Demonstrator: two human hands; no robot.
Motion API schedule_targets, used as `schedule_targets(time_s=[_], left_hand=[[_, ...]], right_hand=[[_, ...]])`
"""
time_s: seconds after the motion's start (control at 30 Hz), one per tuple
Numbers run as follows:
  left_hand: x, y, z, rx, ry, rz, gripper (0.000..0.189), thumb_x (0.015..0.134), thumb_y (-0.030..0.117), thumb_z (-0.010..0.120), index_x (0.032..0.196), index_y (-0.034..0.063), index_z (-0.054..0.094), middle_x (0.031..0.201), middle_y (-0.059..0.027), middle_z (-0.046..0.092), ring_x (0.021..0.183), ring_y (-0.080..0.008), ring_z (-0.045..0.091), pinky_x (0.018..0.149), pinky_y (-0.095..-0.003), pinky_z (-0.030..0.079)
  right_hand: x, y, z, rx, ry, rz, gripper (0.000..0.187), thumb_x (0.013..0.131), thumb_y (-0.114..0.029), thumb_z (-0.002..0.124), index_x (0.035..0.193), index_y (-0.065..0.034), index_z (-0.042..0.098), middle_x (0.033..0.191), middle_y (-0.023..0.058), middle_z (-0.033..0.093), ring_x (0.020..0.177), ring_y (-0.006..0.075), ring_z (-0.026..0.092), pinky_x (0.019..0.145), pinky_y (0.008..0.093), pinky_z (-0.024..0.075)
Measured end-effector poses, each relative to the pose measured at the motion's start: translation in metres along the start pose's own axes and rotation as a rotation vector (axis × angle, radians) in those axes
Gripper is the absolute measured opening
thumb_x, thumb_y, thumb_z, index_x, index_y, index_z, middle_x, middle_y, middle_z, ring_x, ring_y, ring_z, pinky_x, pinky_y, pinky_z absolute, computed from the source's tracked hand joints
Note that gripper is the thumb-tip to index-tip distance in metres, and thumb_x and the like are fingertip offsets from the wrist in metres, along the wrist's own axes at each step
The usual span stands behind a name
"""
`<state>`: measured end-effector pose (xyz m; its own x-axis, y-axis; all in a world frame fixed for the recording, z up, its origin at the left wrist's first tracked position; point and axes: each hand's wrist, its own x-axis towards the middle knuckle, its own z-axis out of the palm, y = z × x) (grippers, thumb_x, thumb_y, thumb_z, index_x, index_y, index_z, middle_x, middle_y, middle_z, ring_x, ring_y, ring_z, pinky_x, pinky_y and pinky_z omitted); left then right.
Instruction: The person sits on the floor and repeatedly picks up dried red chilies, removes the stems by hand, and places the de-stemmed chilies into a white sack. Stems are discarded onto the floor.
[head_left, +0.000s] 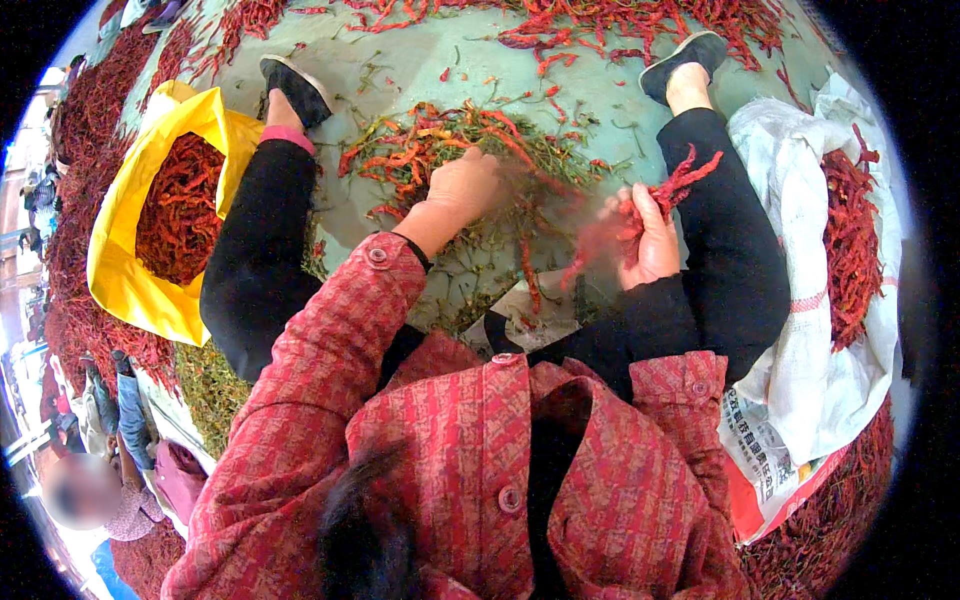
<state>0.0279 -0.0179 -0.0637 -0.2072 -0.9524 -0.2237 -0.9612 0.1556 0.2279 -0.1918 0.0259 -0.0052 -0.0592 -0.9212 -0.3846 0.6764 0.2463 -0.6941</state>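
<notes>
Dried red chili peppers (686, 180) stick out of my right hand (646, 236), whose fingers are closed around them beside my right knee. My left hand (469, 184), fingers curled, is over a pile of orange-red chilies and green stems (409, 157) on the floor between my legs. Blur at its fingertips hides whether it grips anything. Several chilies with stems (529, 262) lie or hang between the two hands, partly blurred.
A yellow sack (112, 255) of chilies stands open at left, a white woven sack (795, 247) of chilies at right. More chilies (622, 22) cover the floor ahead. Loose stems (210, 390) lie behind my left leg. Another person (135, 517) is at lower left.
</notes>
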Motion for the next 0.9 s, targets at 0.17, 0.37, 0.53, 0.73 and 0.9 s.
schedule_targets(time_s=[0.17,0.37,0.53,0.73,0.9], left_hand=[[-0.027,-0.004,-0.029,-0.568,0.023,0.13,0.024,0.082,0.025,0.047,0.095,0.0066,0.055,0.07,-0.0084,0.057,0.062,-0.0192,0.054,0.056,-0.0313,0.044],[-0.053,-0.007,-0.026,-1.366,-0.299,-0.068,0.026,0.087,0.024,0.042,0.096,0.0025,0.054,0.063,0.002,0.05,0.048,-0.0045,0.041,0.046,-0.0182,0.036],[-0.06,-0.008,-0.028,-1.357,-0.306,-0.059,0.03,0.088,0.029,0.041,0.097,0.0031,0.054,0.063,0.0033,0.048,0.048,-0.0037,0.038,0.044,-0.0172,0.032],[-0.074,0.004,-0.03,-1.33,-0.327,0.01,0.03,0.086,0.031,0.043,0.095,0.0044,0.056,0.062,0.0044,0.049,0.049,-0.0028,0.039,0.045,-0.0169,0.033],[-0.078,0.027,-0.039,-1.076,-0.418,0.133,0.026,0.086,0.031,0.044,0.088,0.008,0.056,0.063,0.0041,0.05,0.048,-0.0045,0.04,0.045,-0.0196,0.035]], right_hand=[[-0.013,-0.007,0.004,-0.026,-0.011,-0.019,0.019,0.08,-0.017,0.056,0.069,-0.0089,0.043,0.061,-0.0008,0.042,0.053,0.0107,0.041,0.049,0.0257,0.0366],[-0.026,0.005,0.013,-0.067,-0.083,0.039,0.018,0.081,-0.018,0.055,0.071,-0.009,0.043,0.061,-0.0002,0.042,0.053,0.0116,0.042,0.048,0.0255,0.0364],[-0.037,0.009,0.021,-0.111,-0.036,0.091,0.018,0.081,-0.017,0.055,0.07,-0.0087,0.044,0.06,-0.0003,0.042,0.052,0.0116,0.042,0.046,0.0253,0.0353],[-0.032,0.021,0.018,-0.146,-0.129,0.138,0.017,0.079,-0.019,0.058,0.072,-0.0085,0.047,0.057,-0.0015,0.041,0.049,0.0105,0.042,0.046,0.0256,0.0366],[-0.035,0.031,0.007,-0.324,-0.139,0.221,0.017,0.075,-0.019,0.062,0.082,-0.0074,0.053,0.063,0.0003,0.048,0.053,0.0106,0.048,0.047,0.0246,0.0391]])
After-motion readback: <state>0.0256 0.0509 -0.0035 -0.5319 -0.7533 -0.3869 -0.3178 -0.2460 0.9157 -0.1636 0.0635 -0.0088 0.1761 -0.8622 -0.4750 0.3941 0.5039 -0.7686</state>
